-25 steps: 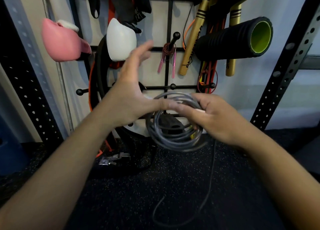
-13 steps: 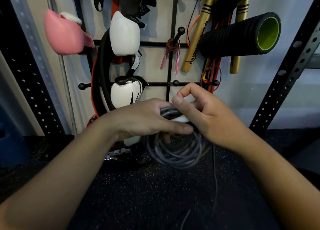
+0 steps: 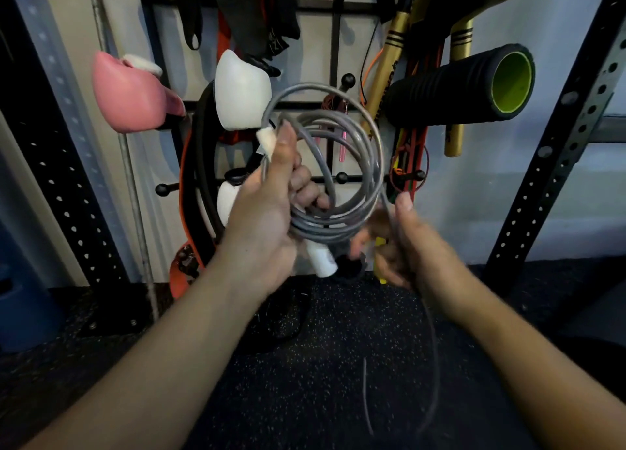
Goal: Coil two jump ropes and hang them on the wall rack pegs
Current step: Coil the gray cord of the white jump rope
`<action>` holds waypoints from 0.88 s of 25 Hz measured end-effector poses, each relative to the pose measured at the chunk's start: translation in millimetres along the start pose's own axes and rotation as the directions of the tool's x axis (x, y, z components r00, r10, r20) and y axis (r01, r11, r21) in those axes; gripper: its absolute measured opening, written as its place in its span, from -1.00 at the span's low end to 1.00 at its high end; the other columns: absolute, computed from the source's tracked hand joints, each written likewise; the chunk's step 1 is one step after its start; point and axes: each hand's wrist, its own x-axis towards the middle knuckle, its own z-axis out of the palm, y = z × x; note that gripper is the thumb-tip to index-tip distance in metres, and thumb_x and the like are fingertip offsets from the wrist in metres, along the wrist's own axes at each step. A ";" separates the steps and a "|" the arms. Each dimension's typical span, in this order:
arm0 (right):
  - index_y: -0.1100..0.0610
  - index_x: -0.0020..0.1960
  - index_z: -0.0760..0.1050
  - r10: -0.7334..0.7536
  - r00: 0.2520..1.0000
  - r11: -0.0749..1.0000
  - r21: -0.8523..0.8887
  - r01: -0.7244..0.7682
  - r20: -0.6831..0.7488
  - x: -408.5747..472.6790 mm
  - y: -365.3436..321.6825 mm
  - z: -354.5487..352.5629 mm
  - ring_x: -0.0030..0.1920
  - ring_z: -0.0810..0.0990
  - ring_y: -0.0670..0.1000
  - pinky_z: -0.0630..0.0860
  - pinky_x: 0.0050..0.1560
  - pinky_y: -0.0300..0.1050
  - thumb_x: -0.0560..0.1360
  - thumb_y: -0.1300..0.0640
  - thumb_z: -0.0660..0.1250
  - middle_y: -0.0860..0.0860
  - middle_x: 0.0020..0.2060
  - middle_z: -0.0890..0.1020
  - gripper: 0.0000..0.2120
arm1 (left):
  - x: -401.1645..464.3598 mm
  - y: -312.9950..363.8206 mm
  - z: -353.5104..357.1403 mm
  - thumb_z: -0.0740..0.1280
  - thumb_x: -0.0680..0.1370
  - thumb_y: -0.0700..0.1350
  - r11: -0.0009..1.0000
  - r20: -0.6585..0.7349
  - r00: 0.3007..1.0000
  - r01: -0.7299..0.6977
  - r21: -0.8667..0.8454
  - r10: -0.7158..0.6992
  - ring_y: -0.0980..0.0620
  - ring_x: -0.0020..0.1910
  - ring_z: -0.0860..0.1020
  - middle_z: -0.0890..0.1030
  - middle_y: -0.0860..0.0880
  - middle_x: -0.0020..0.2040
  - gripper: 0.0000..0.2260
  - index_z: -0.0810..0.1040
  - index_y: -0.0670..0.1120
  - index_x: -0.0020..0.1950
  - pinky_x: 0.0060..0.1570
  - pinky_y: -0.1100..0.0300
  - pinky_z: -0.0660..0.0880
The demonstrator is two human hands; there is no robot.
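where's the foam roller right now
In the head view, the black foam roller with a green core sits on the wall rack at upper right, beside the gold bats, above the right hand.

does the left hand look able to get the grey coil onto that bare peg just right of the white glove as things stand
Probably yes. The left hand grips the grey coil right in front of the bare peg, with nothing between. The loose tail trailing through the right hand may need gathering first.
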 end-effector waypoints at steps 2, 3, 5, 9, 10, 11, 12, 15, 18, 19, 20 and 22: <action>-0.10 0.21 0.50 -0.020 1.000 1.000 0.022 0.020 -0.011 -0.3 -1.6 25.4 -0.44 0.44 -0.04 0.38 -0.46 -0.12 0.44 -0.58 0.01 0.14 -0.22 0.62 -0.31 | -4.5 -17.8 1.3 0.33 0.60 0.16 1.000 -0.143 0.990 0.000 -0.026 -0.004 -0.04 -0.32 0.58 0.48 0.01 -0.37 -0.69 0.52 -0.06 -0.15 -0.08 0.02 0.66; -0.15 0.21 0.48 -0.038 0.998 0.999 0.032 0.040 -0.055 -0.4 -3.5 38.0 -0.44 0.48 -0.03 0.43 -0.50 -0.09 0.46 -0.54 0.08 0.10 -0.25 0.62 -0.41 | -8.1 -25.3 1.0 0.32 0.60 0.20 1.000 -0.201 0.980 0.003 0.018 0.001 -0.20 -0.17 0.68 0.61 -0.06 -0.27 -0.66 0.56 -0.07 -0.11 0.03 -0.08 0.66; -0.05 0.21 0.46 -0.082 0.979 0.990 0.098 0.102 -0.187 0.0 -6.4 56.9 -0.47 0.51 0.07 0.43 -0.56 -0.07 0.54 -0.33 0.26 0.07 -0.33 0.61 -0.58 | -15.9 -34.8 2.4 0.27 0.59 0.29 0.990 -0.256 0.966 0.015 0.138 0.021 -0.34 0.03 0.70 0.74 -0.17 -0.01 -0.57 0.61 -0.07 -0.01 -0.05 -0.14 0.63; 0.24 0.10 0.48 -0.052 0.945 0.939 0.307 0.157 -0.324 2.0 -8.4 67.4 -0.59 0.38 -0.02 0.28 -0.61 -0.20 0.62 0.07 0.35 0.05 -0.47 0.51 -0.77 | -21.9 -40.6 5.9 0.29 0.62 0.20 0.990 -0.250 0.966 -0.038 0.138 0.072 -0.07 -0.10 0.75 0.73 0.00 -0.15 -0.68 0.63 -0.03 -0.05 -0.13 0.01 0.67; 0.25 0.06 0.49 -0.046 0.941 0.939 0.307 0.155 -0.334 3.2 -10.0 64.6 -0.59 0.39 -0.09 0.28 -0.60 -0.23 0.62 0.11 0.36 0.01 -0.46 0.52 -0.81 | -20.1 -42.7 4.2 0.32 0.62 0.16 0.986 -0.239 0.968 -0.035 0.162 0.074 -0.09 -0.05 0.75 0.72 0.02 -0.16 -0.72 0.65 0.00 -0.09 0.00 -0.06 0.67; 0.23 0.00 0.50 -0.055 0.937 0.951 0.267 0.155 -0.344 5.7 -10.6 59.1 -0.57 0.42 -0.16 0.31 -0.58 -0.28 0.62 0.15 0.37 -0.04 -0.45 0.54 -0.86 | -17.9 -44.1 1.6 0.36 0.61 0.12 0.984 -0.227 0.972 -0.014 0.180 0.055 -0.14 0.01 0.74 0.72 0.01 -0.14 -0.77 0.67 0.00 -0.09 0.11 -0.15 0.65; 0.18 -0.05 0.52 -0.077 0.935 0.969 0.196 0.153 -0.348 8.5 -11.6 51.4 -0.56 0.45 -0.20 0.34 -0.54 -0.34 0.61 0.18 0.38 -0.08 -0.45 0.55 -0.90 | -13.8 -44.5 -2.6 0.41 0.60 0.06 0.982 -0.221 0.974 -0.003 0.191 0.046 -0.15 0.03 0.74 0.72 -0.02 -0.13 -0.82 0.67 -0.03 -0.04 0.18 -0.22 0.61; 0.06 -0.14 0.51 -0.129 0.956 0.989 -0.104 0.104 -0.263 13.5 -16.3 22.8 -0.55 0.44 -0.21 0.34 -0.49 -0.37 0.58 0.15 0.41 -0.10 -0.49 0.53 -0.86 | 6.5 -26.6 -22.2 0.53 0.46 -0.21 0.971 -0.170 0.980 -0.063 0.230 0.104 0.01 -0.06 0.73 0.75 0.01 -0.12 -0.57 0.55 -0.10 0.30 0.19 -0.09 0.60; -0.01 -0.17 0.52 -0.103 0.987 0.945 -0.323 0.059 -0.123 11.1 -22.3 1.6 -0.53 0.43 -0.14 0.37 -0.49 -0.26 0.56 0.09 0.42 -0.10 -0.49 0.53 -0.85 | 18.2 11.2 -39.0 0.57 0.40 -0.30 0.776 0.199 0.977 -0.183 0.603 0.076 0.04 0.07 0.71 0.74 -0.02 0.05 -0.34 0.45 0.02 0.44 0.09 0.13 0.61; -0.03 -0.19 0.52 -0.096 0.991 0.923 -0.381 0.054 -0.093 10.0 -23.9 -2.5 -0.49 0.47 -0.12 0.42 -0.44 -0.24 0.55 0.08 0.43 -0.10 -0.47 0.56 -0.84 | 18.8 22.5 -41.0 0.59 0.42 -0.28 0.630 0.314 0.949 -0.231 0.741 -0.022 0.05 0.09 0.70 0.72 0.00 0.10 -0.36 0.46 0.05 0.42 0.10 0.12 0.62; -0.05 -0.19 0.53 -0.081 0.995 0.900 -0.433 0.047 -0.060 9.3 -25.0 -5.7 -0.44 0.53 -0.10 0.50 -0.38 -0.19 0.54 0.07 0.44 -0.10 -0.43 0.59 -0.84 | 18.4 32.7 -41.5 0.61 0.41 -0.20 0.470 0.373 0.921 -0.282 0.836 -0.111 0.08 0.11 0.68 0.69 0.03 0.14 -0.36 0.47 0.10 0.41 0.15 0.06 0.62; -0.11 -0.15 0.58 -0.034 0.999 0.876 -0.482 0.034 0.009 7.3 -26.5 -7.9 -0.32 0.67 0.02 0.65 -0.23 0.05 0.52 0.00 0.45 -0.04 -0.31 0.68 -0.91 | 10.7 47.6 -34.3 0.65 0.36 0.01 0.201 0.423 0.890 -0.389 0.899 -0.169 0.19 0.18 0.61 0.63 0.16 0.21 -0.26 0.39 0.26 0.44 0.25 0.03 0.56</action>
